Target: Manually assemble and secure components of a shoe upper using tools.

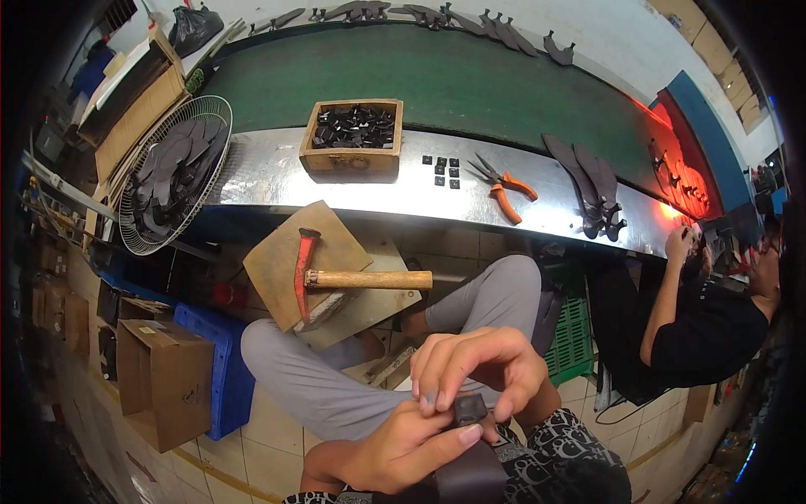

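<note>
My left hand [407, 449] is closed around the heel end of a dark shoe sole [472, 477], held close to my body. The heel's small square black end [469, 409] faces up between my fingers. From above, my right hand [487, 363] curves over it, fingertips and thumb pinching at its sides. A hammer [361, 280] with a red head and wooden handle lies on a tan board [262, 267] beyond my hands. Several small black square pieces [440, 170] sit in rows on the metal ledge, beside orange-handled pliers [505, 186].
A wooden box [351, 161] of small black pieces stands on the metal ledge [269, 168]. Left is a wire basket [225, 126] of soles; more soles [588, 181] lie right. Behind runs a green belt [420, 67]. A co-worker [705, 323] sits by a red-lit machine [684, 151].
</note>
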Tool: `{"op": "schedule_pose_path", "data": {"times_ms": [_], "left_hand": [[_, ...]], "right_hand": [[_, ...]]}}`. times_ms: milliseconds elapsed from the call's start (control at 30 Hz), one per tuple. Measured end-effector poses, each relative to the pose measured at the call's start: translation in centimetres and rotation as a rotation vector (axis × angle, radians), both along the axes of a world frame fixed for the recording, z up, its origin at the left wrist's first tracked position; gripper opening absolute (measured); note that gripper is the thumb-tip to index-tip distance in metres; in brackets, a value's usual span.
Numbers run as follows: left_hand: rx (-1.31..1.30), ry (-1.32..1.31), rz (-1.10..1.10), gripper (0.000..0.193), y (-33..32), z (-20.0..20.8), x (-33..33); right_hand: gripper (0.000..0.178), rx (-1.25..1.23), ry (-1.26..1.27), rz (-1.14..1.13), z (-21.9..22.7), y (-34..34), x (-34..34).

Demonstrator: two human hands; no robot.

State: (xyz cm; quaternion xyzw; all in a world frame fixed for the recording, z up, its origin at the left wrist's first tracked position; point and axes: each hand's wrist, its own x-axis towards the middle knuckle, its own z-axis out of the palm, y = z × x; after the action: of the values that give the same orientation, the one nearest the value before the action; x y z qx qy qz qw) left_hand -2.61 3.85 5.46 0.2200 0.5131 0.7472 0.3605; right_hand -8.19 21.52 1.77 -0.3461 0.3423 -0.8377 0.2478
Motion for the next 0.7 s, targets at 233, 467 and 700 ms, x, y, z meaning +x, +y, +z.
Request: {"op": "schedule_pose_path", "data": {"times_ms": [233,467,700], "left_hand": [[-0.003,-0.115,0.064,0.031,0.3,0.3,0.1],[0.005,-0.202,0.108,0.032,0.2,0.3,0.6],[-0.013,-0.246,0.150,0.031,0.1,0.4,-0.3]], "right_hand": [[0.050,0.030,-0.181,0.070,0.3,-0.8,0.8],[0.047,-0.068,-0.143,0.128,-0.9,-1.3,0.8],[0.055,0.054,-0.166,0.058,-0.1,-1.7,0.0]]}}
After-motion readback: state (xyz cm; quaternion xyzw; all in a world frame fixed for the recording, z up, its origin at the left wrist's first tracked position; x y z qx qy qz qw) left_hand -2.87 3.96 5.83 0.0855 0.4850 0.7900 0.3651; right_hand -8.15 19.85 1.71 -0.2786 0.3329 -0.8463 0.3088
